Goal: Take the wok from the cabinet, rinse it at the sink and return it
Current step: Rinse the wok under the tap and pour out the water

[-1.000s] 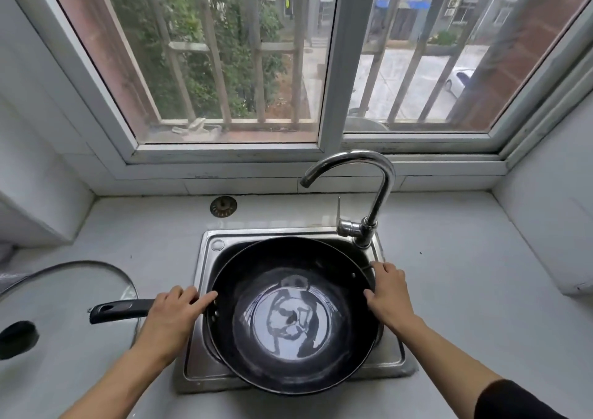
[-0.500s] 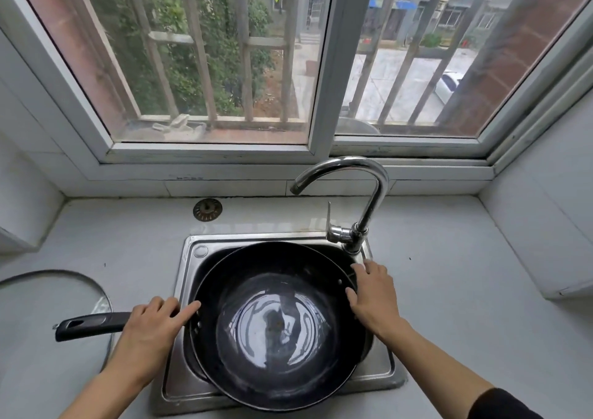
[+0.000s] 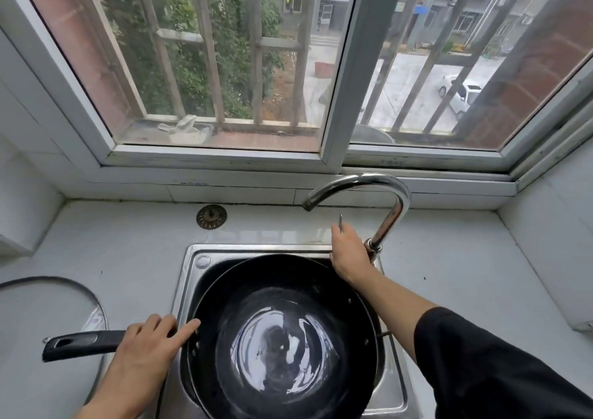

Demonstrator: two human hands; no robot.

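The black wok (image 3: 282, 338) sits in the steel sink (image 3: 192, 258), with a shiny film of water in its bottom. Its black handle (image 3: 80, 345) sticks out to the left over the counter. My left hand (image 3: 147, 351) grips the handle where it meets the wok, forefinger stretched along the rim. My right hand (image 3: 348, 248) is up at the chrome tap (image 3: 382, 200), fingers closed round its thin lever. No water runs from the spout.
A glass lid (image 3: 64, 300) lies on the counter at the left, under the wok handle. A round sink strainer (image 3: 211, 216) rests on the counter behind the sink. White counter spreads to the right, with a tiled wall beyond. The barred window is above.
My right hand has left the wok's right rim and moved up to the tap lever. The view has shifted, and my left hand keeps its hold on the handle.
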